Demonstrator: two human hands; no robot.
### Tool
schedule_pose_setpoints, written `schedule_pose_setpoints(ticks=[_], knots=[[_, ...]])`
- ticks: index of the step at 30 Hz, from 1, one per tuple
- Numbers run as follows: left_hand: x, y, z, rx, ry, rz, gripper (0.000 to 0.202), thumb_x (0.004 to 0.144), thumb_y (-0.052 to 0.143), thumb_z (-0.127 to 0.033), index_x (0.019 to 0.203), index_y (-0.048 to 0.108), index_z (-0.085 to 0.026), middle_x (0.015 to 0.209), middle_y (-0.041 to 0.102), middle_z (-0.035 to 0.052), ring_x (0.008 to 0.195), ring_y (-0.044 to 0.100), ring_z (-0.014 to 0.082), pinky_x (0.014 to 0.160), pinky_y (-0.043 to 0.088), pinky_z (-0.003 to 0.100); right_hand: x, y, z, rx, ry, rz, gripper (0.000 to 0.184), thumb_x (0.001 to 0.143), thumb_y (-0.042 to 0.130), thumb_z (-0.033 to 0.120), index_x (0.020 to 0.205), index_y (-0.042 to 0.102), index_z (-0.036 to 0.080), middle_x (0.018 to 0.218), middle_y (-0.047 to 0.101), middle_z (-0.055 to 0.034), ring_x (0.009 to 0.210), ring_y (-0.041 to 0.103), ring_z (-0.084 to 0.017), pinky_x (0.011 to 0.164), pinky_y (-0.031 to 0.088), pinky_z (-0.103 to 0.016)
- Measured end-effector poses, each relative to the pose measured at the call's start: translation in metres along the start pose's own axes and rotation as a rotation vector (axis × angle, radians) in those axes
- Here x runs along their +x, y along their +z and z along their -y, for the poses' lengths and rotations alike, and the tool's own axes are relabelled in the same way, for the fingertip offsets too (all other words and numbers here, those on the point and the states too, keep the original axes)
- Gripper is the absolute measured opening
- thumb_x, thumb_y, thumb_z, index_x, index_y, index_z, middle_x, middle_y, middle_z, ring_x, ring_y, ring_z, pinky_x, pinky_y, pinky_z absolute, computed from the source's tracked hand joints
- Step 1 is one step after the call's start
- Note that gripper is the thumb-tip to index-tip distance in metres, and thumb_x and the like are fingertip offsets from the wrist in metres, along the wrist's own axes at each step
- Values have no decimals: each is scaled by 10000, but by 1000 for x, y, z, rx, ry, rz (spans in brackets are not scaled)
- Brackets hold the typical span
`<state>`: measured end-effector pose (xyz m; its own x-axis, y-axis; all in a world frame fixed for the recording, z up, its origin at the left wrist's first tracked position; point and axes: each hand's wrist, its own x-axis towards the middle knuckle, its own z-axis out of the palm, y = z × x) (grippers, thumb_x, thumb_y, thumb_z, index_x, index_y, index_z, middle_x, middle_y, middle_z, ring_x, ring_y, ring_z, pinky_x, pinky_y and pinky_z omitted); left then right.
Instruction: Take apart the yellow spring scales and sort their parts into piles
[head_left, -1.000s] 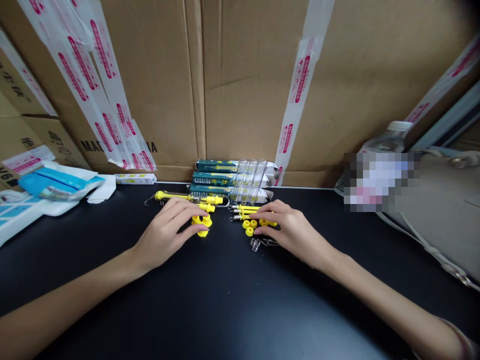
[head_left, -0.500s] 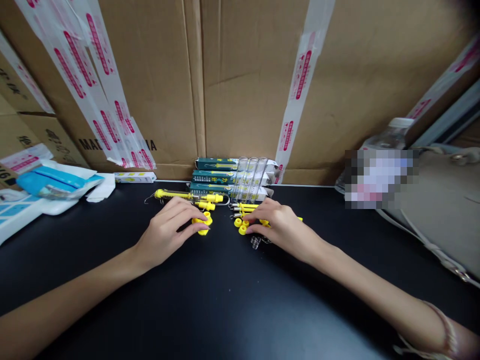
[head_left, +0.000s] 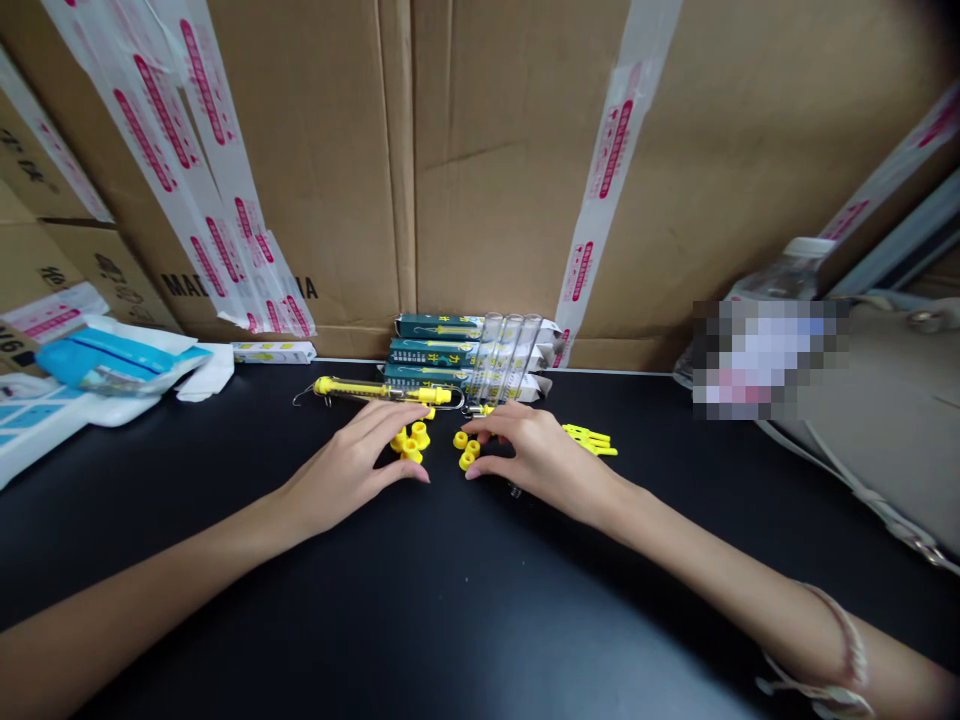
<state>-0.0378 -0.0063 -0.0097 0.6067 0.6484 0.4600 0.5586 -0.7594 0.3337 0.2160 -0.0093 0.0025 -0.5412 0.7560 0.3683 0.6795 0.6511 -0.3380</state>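
Observation:
My left hand (head_left: 349,458) rests on the black table with thumb and fingers apart, curved around a small group of flanged yellow caps (head_left: 420,435). Facing it, my right hand (head_left: 544,450) has its fingertips and thumb spread around several smaller yellow rings (head_left: 467,461). Behind my left fingers lies a yellow spring scale (head_left: 375,388) with a hook at its left end. Yellow rods (head_left: 592,440) stick out beyond my right hand, which hides their other ends. A metal spring (head_left: 514,491) shows partly under the right hand.
Three clear tubes (head_left: 512,350) lean on stacked green-and-white boxes (head_left: 431,352) before a large cardboard box (head_left: 495,200). A plastic bottle (head_left: 795,270) and grey bag (head_left: 900,400) stand right. A blue packet (head_left: 120,355) and small white box (head_left: 274,352) are left.
The small yellow rings and my right hand have shifted left, toward the larger caps. My left thumb and fingers have spread apart, and the larger caps lie looser.

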Motion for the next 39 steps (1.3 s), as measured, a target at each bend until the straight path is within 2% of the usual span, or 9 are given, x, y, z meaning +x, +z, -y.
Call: schedule_pose_setpoints(ticks=[5, 10, 15, 22, 26, 30, 33, 36, 39], knots=[[-1, 0, 2, -41, -21, 49, 546, 880, 678, -362, 1373, 479, -241, 1324, 576, 83, 1273, 495, 237, 1084, 422, 464, 2, 4, -1, 10, 6, -1, 393, 792, 784, 350, 1120, 720, 143, 984, 729, -113, 971, 653, -261, 854, 533, -392], [-3, 0, 3, -65, -39, 88, 530, 890, 675, -307, 1379, 479, -247, 1306, 585, 81, 1245, 526, 226, 1063, 447, 443, 3, 5, 0, 27, -21, 17, 346, 819, 757, 361, 1109, 726, 176, 994, 716, -103, 967, 644, -245, 861, 525, -382], [-1, 3, 4, -85, -10, 67, 499, 901, 661, -307, 1367, 494, -250, 1292, 603, 81, 1224, 550, 234, 1050, 463, 454, 3, 5, 1, 29, -60, 30, 330, 850, 723, 363, 1126, 715, 183, 951, 716, -90, 959, 614, -249, 858, 509, -393], [7, 10, 0, -119, 19, 41, 466, 887, 679, -315, 1323, 538, -229, 1262, 627, 85, 1216, 559, 245, 1044, 469, 470, 1, 7, 0, 6, -71, 29, 338, 862, 711, 343, 1118, 713, 123, 958, 708, -114, 947, 573, -263, 861, 483, -398], [9, 11, -1, -118, 20, 25, 481, 860, 710, -317, 1306, 554, -225, 1247, 639, 85, 1202, 570, 243, 1036, 476, 467, 0, 5, 2, 11, -67, 13, 370, 835, 732, 387, 1131, 714, 166, 977, 727, -104, 957, 580, -268, 864, 487, -416], [7, 9, -3, -107, 17, 12, 552, 831, 741, -326, 1332, 533, -226, 1271, 625, 92, 1213, 560, 250, 1042, 470, 473, -6, -13, -2, 38, -40, -35, 436, 796, 767, 403, 1172, 694, 196, 1051, 751, -80, 1011, 615, -262, 884, 494, -405], [5, 7, -5, -98, 13, 14, 589, 819, 752, -326, 1352, 517, -238, 1277, 614, 89, 1212, 555, 246, 1047, 465, 463, -15, -37, -14, 78, -9, -69, 325, 832, 746, 344, 1131, 711, 221, 1056, 756, -55, 1007, 655, -236, 875, 509, -377], [3, 8, -6, -83, 8, 18, 605, 818, 753, -311, 1363, 504, -227, 1282, 604, 85, 1213, 542, 234, 1049, 461, 439, -26, -55, -31, 30, 59, -5, 172, 872, 697, 290, 1023, 750, 225, 1017, 755, -51, 925, 692, -216, 834, 530, -357], [3, 8, -5, -57, 20, 8, 625, 819, 748, -329, 1376, 485, -222, 1297, 591, 85, 1222, 530, 234, 1054, 458, 442, -32, -59, -45, -27, 79, 90, 214, 835, 728, 274, 1036, 750, 207, 1012, 751, -61, 895, 703, -212, 809, 540, -335]])
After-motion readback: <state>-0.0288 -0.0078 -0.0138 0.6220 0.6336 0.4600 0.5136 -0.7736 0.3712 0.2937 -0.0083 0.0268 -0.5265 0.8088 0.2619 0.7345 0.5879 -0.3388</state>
